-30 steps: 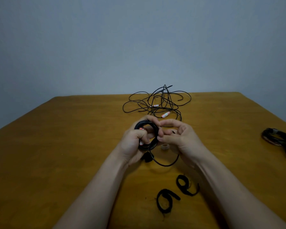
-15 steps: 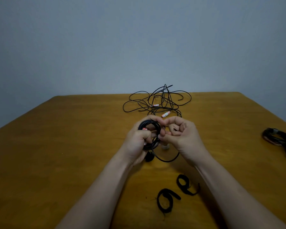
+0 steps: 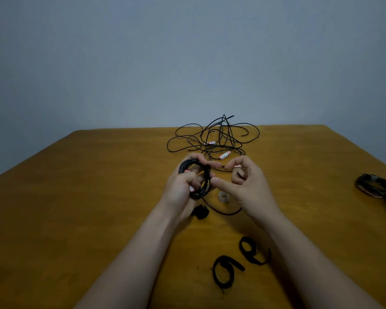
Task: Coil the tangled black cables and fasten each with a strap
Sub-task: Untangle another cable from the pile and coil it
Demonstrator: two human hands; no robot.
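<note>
My left hand point(image 3: 183, 186) grips a small coil of black cable point(image 3: 202, 182) above the middle of the wooden table point(image 3: 76, 197). My right hand point(image 3: 246, 184) is just right of it, fingers curled, pinching the cable's free end, with its thumb touching the coil. A loose loop of this cable point(image 3: 223, 211) hangs below both hands. Farther back lies a tangled heap of black cables point(image 3: 214, 139) with red-and-white tags. Two looped black straps point(image 3: 224, 273) point(image 3: 253, 250) lie near me between my forearms. Another strap point(image 3: 200, 212) lies under my left hand.
Two fastened black coils point(image 3: 374, 186) lie at the table's right edge. A small roll of clear tape point(image 3: 223, 195) sits on the table below my hands. The grey wall stands behind the table's far edge.
My right hand has drawn a little to the right, pulling the cable end away from the coil. My left hand keeps its grip on the coil.
</note>
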